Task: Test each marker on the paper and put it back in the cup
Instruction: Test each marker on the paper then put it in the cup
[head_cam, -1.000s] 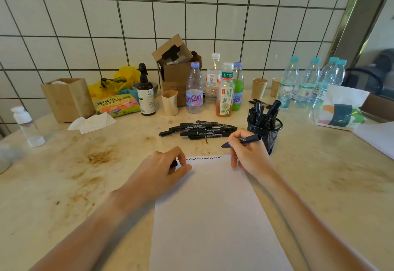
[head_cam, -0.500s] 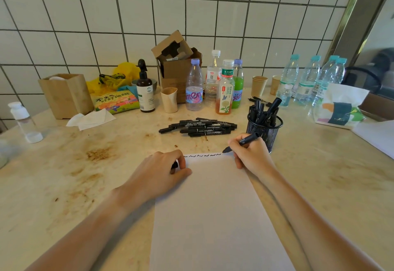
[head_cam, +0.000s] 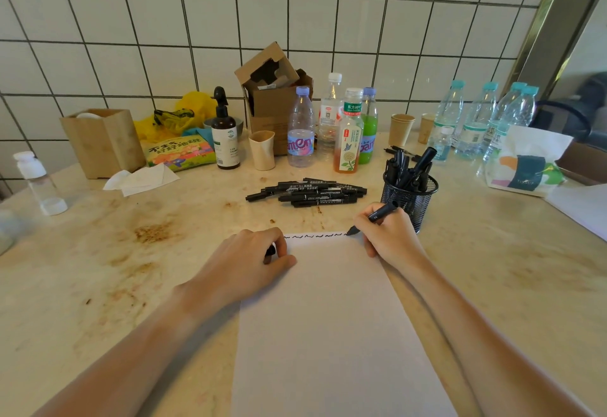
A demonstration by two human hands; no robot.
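Head view: right fingers [head_cam: 372, 223] hold one marker [head_cam: 374, 217]; left fingers [head_cam: 279, 246] curl, perhaps round a cap.

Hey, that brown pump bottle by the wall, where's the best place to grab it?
Take the brown pump bottle round its straight body, coming from the front: it stands upright, the pump head is narrow, and the paper cup stands close on its right.

White tiled wall [head_cam: 164, 39] with dark grout behind stained beige marble counter [head_cam: 98, 269]; daylight.
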